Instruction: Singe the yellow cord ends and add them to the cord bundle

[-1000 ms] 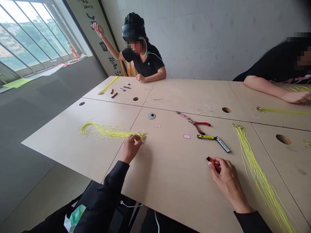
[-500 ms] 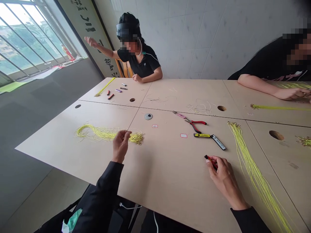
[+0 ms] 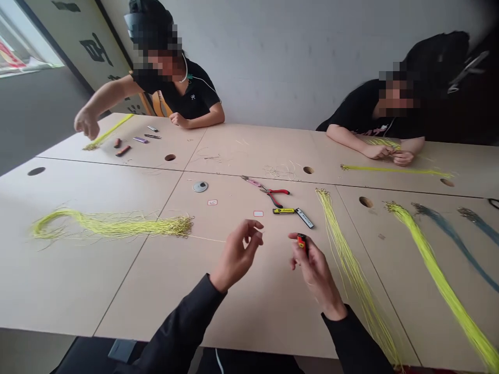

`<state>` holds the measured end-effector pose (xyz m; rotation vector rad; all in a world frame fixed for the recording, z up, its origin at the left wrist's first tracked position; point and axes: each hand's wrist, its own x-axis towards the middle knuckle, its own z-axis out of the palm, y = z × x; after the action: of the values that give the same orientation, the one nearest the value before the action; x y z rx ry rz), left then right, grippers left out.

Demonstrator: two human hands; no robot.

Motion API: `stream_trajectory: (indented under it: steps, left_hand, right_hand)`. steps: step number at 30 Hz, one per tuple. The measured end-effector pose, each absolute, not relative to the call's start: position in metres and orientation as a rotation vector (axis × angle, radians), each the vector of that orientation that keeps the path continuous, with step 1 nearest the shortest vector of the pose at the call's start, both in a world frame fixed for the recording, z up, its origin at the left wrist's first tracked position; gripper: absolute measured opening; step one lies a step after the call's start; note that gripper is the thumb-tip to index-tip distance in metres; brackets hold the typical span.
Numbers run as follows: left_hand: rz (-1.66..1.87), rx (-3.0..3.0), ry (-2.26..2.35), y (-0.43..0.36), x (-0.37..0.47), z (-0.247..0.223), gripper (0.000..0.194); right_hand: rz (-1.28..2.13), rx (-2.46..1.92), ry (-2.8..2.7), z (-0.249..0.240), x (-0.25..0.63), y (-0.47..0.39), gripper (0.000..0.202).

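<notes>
— What lies on the bench (image 3: 78, 280)?
— At the left, a yellow cord bundle (image 3: 120, 224).
— And who holds what?
— The right hand (image 3: 315, 266) is wrapped around a red lighter (image 3: 301, 243); the left hand (image 3: 238, 253) pinches one strand (image 3: 208, 239) from the bundle.

Single cord (image 3: 206, 239), left of the red-handled pliers (image 3: 281, 192): its end is hidden behind the left hand (image 3: 239, 254); whether it is pinched cannot be told.
Lighter (image 3: 301, 242), nearer than the pliers: its lower part is covered by the right hand (image 3: 314, 267).
Blue cord bundles (image 3: 448, 228), right of the pliers: 2 are seen, both cut off by the picture's edge.
Co-worker's hand (image 3: 88, 123), beyond and left of the pliers: blurred.
</notes>
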<state>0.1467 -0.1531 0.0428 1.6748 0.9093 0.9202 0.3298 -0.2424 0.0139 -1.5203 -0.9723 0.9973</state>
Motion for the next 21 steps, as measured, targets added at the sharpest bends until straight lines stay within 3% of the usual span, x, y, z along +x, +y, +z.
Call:
stream_trajectory:
  steps: [5, 21]
  left_hand:
    - [0.775, 1.473, 0.716, -0.168, 0.172, 0.016, 0.016]
    - [0.679, 1.442, 0.680, -0.123, 0.205, -0.043, 0.031]
  right_hand:
    - [1.118, -1.517, -1.009, 0.017, 0.326, -0.245, 0.044]
    - [0.853, -1.682, -1.218, -0.010, 0.355, -0.198, 0.035]
